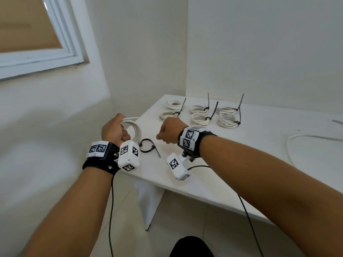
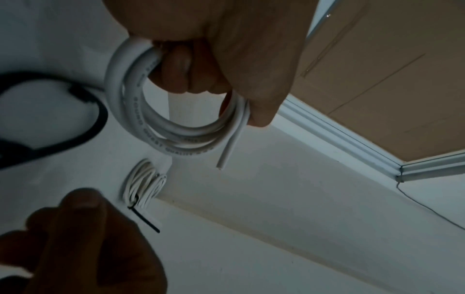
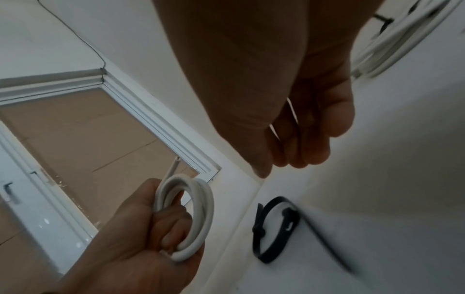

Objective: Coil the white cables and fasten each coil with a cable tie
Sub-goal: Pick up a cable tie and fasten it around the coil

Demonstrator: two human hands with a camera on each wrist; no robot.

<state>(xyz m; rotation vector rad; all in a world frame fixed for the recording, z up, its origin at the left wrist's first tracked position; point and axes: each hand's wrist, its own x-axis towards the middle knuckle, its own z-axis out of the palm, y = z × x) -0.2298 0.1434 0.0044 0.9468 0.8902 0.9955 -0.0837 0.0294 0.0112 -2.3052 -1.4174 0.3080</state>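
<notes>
My left hand (image 1: pixel 120 134) grips a small coil of white cable (image 1: pixel 134 127) just off the table's left edge, one cut end sticking out. In the left wrist view the fingers curl through the coil (image 2: pixel 141 119). A black cable tie (image 1: pixel 147 145), closed into a loose loop, lies on the white table (image 1: pixel 241 164) between my hands. My right hand (image 1: pixel 163 136) hovers over the table just right of the tie (image 3: pixel 276 228). Its fingers (image 3: pixel 302 159) are loosely curled near the thumb and hold nothing.
Several white coils (image 1: pixel 200 114) fastened with black ties lie in rows at the back of the table. A loose white cable (image 1: pixel 297 143) trails along the right side. Walls close in behind and to the left, and a framed window (image 1: pixel 37 34) is up left.
</notes>
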